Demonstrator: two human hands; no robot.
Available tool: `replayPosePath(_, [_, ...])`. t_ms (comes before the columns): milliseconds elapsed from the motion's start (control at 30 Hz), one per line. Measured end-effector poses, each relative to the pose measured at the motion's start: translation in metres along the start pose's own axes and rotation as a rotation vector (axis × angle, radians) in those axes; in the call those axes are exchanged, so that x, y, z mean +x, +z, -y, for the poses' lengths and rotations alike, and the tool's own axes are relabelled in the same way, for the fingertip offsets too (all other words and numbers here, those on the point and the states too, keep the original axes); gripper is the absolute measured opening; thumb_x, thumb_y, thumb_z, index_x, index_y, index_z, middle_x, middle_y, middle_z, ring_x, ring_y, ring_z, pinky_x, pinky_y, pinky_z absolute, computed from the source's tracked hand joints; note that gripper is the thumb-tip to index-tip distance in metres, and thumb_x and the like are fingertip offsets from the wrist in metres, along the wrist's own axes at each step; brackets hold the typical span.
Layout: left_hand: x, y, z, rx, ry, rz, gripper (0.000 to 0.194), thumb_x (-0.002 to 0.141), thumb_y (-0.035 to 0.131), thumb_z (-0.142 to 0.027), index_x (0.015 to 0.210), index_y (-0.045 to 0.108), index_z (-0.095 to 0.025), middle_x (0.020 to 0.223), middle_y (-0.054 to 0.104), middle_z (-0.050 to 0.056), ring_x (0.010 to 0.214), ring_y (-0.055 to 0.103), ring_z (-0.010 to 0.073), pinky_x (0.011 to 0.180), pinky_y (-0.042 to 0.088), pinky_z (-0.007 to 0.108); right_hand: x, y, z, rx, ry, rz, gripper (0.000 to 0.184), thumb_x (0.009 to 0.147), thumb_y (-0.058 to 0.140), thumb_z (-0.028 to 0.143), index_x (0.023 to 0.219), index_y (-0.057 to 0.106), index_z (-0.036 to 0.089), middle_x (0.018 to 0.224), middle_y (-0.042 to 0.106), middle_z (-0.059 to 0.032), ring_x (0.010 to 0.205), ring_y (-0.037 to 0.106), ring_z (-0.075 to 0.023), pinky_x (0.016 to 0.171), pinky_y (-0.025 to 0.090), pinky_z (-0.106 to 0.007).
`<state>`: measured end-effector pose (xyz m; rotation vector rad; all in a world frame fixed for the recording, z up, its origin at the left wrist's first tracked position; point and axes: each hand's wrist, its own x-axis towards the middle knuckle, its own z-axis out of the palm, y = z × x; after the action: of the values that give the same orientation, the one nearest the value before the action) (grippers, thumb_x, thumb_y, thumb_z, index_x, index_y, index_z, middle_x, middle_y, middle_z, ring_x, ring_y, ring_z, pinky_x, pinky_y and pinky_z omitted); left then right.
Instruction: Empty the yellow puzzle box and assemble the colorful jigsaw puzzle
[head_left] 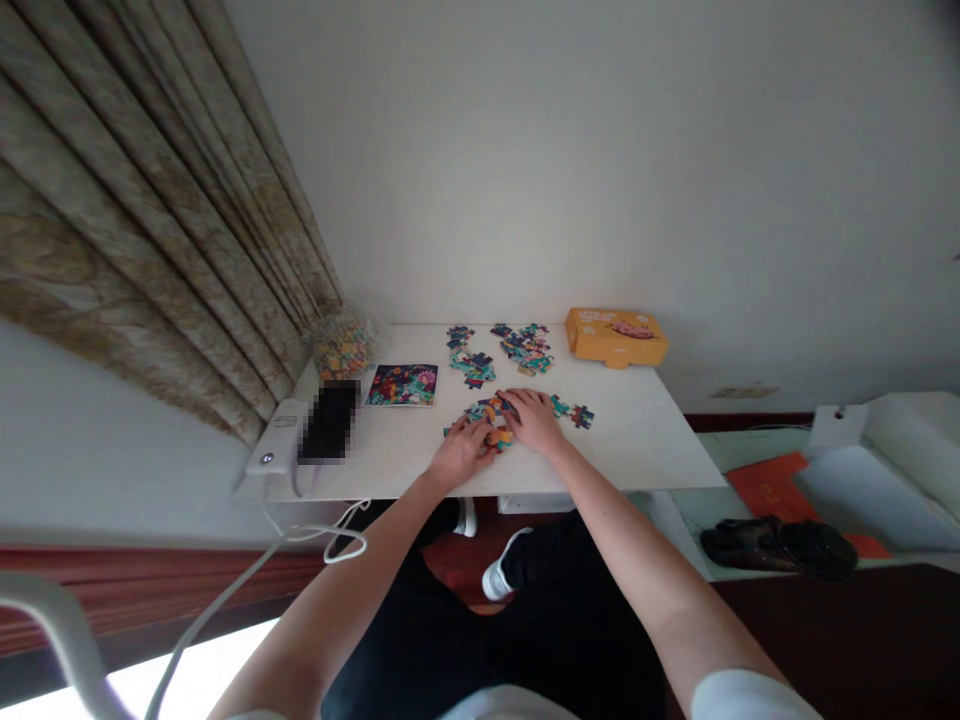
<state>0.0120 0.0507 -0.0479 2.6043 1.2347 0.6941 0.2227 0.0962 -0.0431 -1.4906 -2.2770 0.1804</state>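
White-walled room, beige patterned curtain [150,230] hanging at left, white desk [637,450] below: both bare hands work near the desk's front edge, over a loose cluster of interlocked teal and orange jigsaw pieces [476,412] at its middle. The person's right hand [534,420] lies across the cluster's right end, fingers close together and curled down onto the pieces. The left hand [461,452] meets it from the near side, fingers against the cluster's front. Whether either hand pinches a single piece cannot be told. The cluster's long axis runs left to right, and the right hand sits nearer its centre. A short strip of joined teal jigsaw pieces [577,415] lies just beyond the right hand. Along the back edge: two heaps of loose pieces [525,348], an orange cardboard box [615,337] and a clear plastic bag of pieces [345,345]. Near the left end, a colourful picture card [401,385] lies beside a black phone [328,420]
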Motion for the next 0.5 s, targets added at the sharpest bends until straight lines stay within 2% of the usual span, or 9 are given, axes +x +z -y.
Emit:
replayPosePath(167, [-0.002, -0.009, 0.024, -0.006, -0.034, 0.006, 0.032, 0.087, 0.069, -0.022, 0.119, 0.063, -0.023, 0.125, 0.073, 0.008, 0.118, 0.069, 0.0230, 0.126, 0.030, 0.051, 0.002, 0.000, -0.005, -0.027, 0.153, -0.055, 0.039, 0.093, 0.058, 0.024, 0.132, 0.066, 0.022, 0.127, 0.069, -0.0123, 0.119, 0.057, -0.0306, 0.103, 0.038, -0.043])
replayPosePath(267, [-0.004, -0.020, 0.024, 0.013, -0.057, 0.001, 0.033, 0.087, 0.069, -0.022, 0.119, 0.064, -0.024, 0.123, 0.074, 0.006, 0.119, 0.068, 0.0234, 0.127, 0.026, 0.054, 0.000, 0.002, -0.006, -0.053, 0.283, -0.099, 0.043, 0.089, 0.060, 0.023, 0.131, 0.066, 0.019, 0.124, 0.069, -0.0144, 0.117, 0.056, -0.0324, 0.100, 0.038, -0.045])
replayPosePath(367, [-0.006, -0.024, 0.001, 0.045, -0.075, -0.046, 0.025, 0.087, 0.071, -0.024, 0.112, 0.067, -0.024, 0.119, 0.075, 0.007, 0.118, 0.066, 0.0250, 0.122, 0.032, 0.052, 0.001, 0.005, -0.009, -0.070, 0.401, -0.146, 0.047, 0.087, 0.060, 0.024, 0.133, 0.064, 0.016, 0.122, 0.067, -0.0167, 0.115, 0.055, -0.0338, 0.098, 0.039, -0.046])
replayPosePath(433, [-0.007, -0.020, -0.024, 0.082, -0.118, -0.101, 0.022, 0.087, 0.071, -0.025, 0.108, 0.068, -0.024, 0.116, 0.074, 0.007, 0.113, 0.067, 0.0259, 0.112, 0.041, 0.049, 0.003, 0.006, -0.014, -0.060, 0.435, -0.157, 0.049, 0.085, 0.061, 0.024, 0.133, 0.063, 0.017, 0.121, 0.066, -0.0162, 0.116, 0.056, -0.0337, 0.099, 0.040, -0.046])
replayPosePath(500, [-0.006, -0.010, -0.049, 0.134, -0.201, -0.141, 0.021, 0.088, 0.071, -0.026, 0.109, 0.068, -0.023, 0.113, 0.075, 0.008, 0.110, 0.067, 0.0281, 0.106, 0.044, 0.049, 0.008, 0.006, -0.022, -0.026, 0.427, -0.145, 0.052, 0.082, 0.063, 0.022, 0.134, 0.063, 0.018, 0.122, 0.065, -0.0148, 0.115, 0.057, -0.0319, 0.100, 0.042, -0.044])
